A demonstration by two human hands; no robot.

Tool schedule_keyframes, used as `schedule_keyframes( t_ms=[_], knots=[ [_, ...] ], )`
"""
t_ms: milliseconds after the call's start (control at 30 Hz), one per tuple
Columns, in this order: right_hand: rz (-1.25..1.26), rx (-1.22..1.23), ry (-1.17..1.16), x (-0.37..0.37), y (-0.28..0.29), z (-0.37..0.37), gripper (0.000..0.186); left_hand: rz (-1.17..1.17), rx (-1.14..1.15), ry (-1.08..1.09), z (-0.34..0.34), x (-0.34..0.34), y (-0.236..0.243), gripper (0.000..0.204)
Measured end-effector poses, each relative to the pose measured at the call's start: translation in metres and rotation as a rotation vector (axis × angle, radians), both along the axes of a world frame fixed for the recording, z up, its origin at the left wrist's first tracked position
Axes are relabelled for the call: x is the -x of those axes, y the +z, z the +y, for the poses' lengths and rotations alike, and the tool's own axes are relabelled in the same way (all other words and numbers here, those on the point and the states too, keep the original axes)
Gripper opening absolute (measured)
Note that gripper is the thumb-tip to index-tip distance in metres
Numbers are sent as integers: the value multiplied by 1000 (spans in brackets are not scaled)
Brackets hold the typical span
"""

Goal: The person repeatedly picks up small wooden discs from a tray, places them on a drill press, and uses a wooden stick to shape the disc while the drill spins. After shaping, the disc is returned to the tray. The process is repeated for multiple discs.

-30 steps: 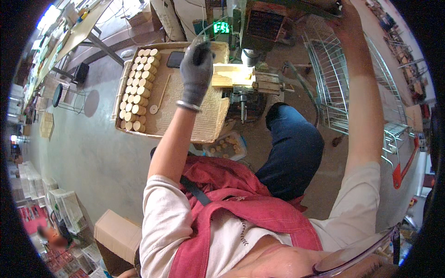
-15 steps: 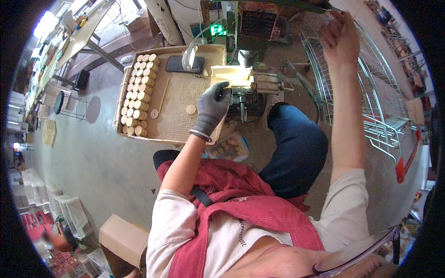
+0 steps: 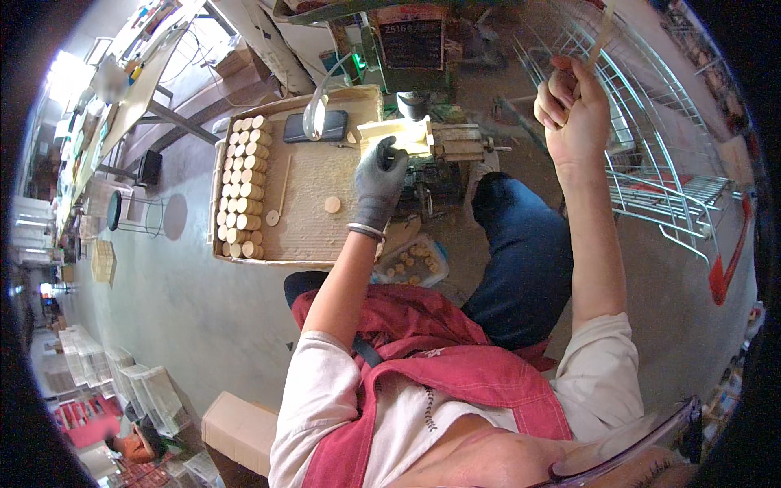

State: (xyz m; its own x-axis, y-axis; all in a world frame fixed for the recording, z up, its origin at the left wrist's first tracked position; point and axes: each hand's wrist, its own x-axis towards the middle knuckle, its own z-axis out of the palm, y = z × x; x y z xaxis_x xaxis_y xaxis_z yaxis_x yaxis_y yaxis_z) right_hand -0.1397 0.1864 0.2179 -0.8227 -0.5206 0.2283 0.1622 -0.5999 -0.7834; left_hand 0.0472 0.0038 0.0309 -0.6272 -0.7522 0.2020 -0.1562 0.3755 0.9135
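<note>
My left hand [image 3: 380, 183], in a grey glove, rests at the near side of a brightly lit pale wooden jig [image 3: 397, 134] on the machine vise [image 3: 460, 140]. Its fingers are curled; what they pinch, if anything, is hidden. My bare right hand [image 3: 573, 110] is raised at the right, in front of a wire cart. The fingers are bent, and a thin pale stick [image 3: 603, 37] rises from them; its far end runs out of view. Left of the gloved hand, a shallow cardboard tray [image 3: 313, 236] carries rows of stacked round wooden pieces [image 3: 244, 191] and one loose wooden disc [image 3: 333, 205].
In the tray also lie a dark phone [image 3: 329, 127], a thin wooden stick [image 3: 285, 183] and a small holed disc [image 3: 272, 218]. A lamp [image 3: 314, 118] bends over it. Below stands a clear tub [image 3: 435, 268] of small wooden pieces. The wire cart [image 3: 651, 146] is at right.
My right hand has come down and slightly left, and the thin pale stick now shows above its fingers. My left hand stays at the jig. The whole view has shifted a little.
</note>
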Motion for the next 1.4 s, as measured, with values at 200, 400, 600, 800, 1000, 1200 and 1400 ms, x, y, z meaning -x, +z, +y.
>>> schedule_keyframes(
  t_ms=[200, 400, 600, 800, 1000, 1200, 1400],
  knots=[
    [-6, -30, -6, 1, -6, -4, 28, -75, 450, 67, -12, 19, -2, 48],
    [-1, -44, 13, 1, -11, -8, 27, -112, 458, 47, -17, 27, -17, 50],
    [17, -71, 9, -1, -13, -11, 26, -96, 380, 80, -17, 28, -19, 47],
    [35, -84, 7, -1, -14, -12, 26, -93, 419, 128, -20, 12, -24, 45],
    [-19, -73, 19, 0, -15, -13, 24, -124, 379, 81, -12, 20, -3, 47],
    [-2, -93, 2, -2, -16, -13, 25, -155, 480, 87, -15, 40, 3, 48],
    [-14, -85, 8, 3, -18, -11, 25, -193, 446, 65, -12, 45, 6, 45]
  ],
)
